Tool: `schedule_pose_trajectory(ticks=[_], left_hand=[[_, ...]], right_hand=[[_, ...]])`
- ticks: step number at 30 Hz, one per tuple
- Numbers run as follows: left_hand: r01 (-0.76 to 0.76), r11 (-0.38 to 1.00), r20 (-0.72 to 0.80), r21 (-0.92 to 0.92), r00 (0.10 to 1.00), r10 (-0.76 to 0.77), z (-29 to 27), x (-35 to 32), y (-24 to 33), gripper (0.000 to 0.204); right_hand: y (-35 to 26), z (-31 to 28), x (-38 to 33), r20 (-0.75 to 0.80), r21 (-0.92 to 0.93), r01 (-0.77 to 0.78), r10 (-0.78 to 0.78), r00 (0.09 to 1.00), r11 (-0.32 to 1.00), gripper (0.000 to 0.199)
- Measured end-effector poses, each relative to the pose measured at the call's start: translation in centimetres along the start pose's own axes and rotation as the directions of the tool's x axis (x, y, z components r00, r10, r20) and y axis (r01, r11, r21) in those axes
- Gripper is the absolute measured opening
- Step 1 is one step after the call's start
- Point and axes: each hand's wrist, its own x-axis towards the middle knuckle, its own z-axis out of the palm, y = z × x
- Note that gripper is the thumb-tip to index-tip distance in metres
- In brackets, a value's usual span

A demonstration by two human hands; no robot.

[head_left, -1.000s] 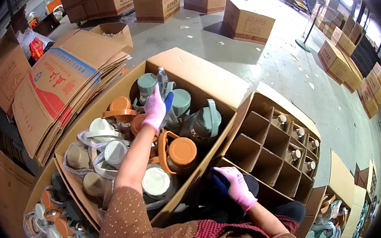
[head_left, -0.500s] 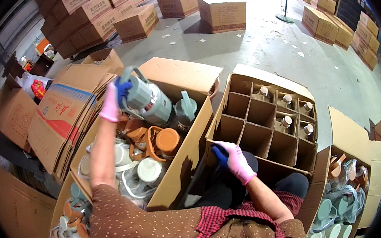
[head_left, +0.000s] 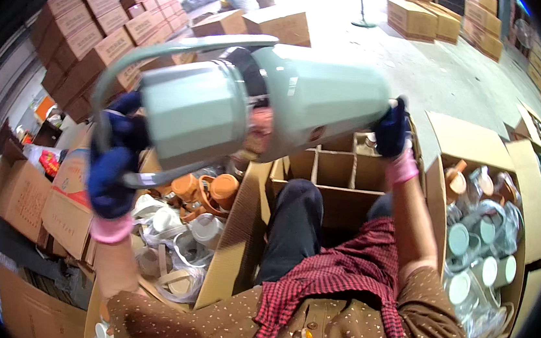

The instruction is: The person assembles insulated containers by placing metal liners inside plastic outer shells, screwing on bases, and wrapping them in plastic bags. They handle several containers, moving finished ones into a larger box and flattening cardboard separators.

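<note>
A large pale green thermos jug (head_left: pixel 326 102) with a dark band round its middle lies sideways in the air in front of me. My left hand (head_left: pixel 114 160), in a blue and pink glove, grips it at the handle and lid end. At the other end my right hand (head_left: pixel 393 130), gloved likewise, holds the base. Below the jug stands a cardboard box with dividers (head_left: pixel 345 205), partly hidden by it. To its left, an open carton (head_left: pixel 238 237) contains orange and white jug lids and handles, some in plastic.
On the right, another open carton (head_left: pixel 435 207) is packed with green, white and orange jug parts in plastic. Flattened cartons (head_left: pixel 65 201) lean at the left. Stacked boxes (head_left: pixel 76 52) stand at the back left, and more boxes (head_left: pixel 421 20) at the back right.
The jug has come up and rightward from the left carton and now lies sideways before me. My right hand has left the divided box's edge and taken hold of the jug's base.
</note>
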Motion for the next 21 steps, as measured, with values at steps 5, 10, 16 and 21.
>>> schedule_pose_trajectory(ticks=[5, 10, 16, 21], left_hand=[[0.243, 0.970, 0.144, 0.028, 0.959, -0.245, 6.2, -9.2, -13.5, 0.037], [0.822, 0.544, 0.802, 0.168, 0.207, -0.560, 17.2, -9.9, -12.6, 0.036], [0.103, 0.981, 0.660, 0.164, 0.727, -0.187, 20.3, 1.2, -20.3, 0.035], [0.259, 0.923, 0.187, -0.285, 0.959, -0.212, 22.1, 13.6, -33.0, 0.041]], right_hand=[[-6.0, -19.2, 8.5, -0.075, 0.466, -0.218, 0.283, 0.956, 0.858, 0.047], [-11.5, -22.0, 8.8, 0.351, -0.233, -0.130, 0.208, 0.913, 0.964, 0.042], [-8.8, -12.7, 6.4, 0.316, -0.426, -0.419, 0.566, 0.761, 0.802, 0.069], [-12.5, -8.9, 5.5, 0.471, -0.418, -0.108, 0.317, 0.823, 0.902, 0.053]])
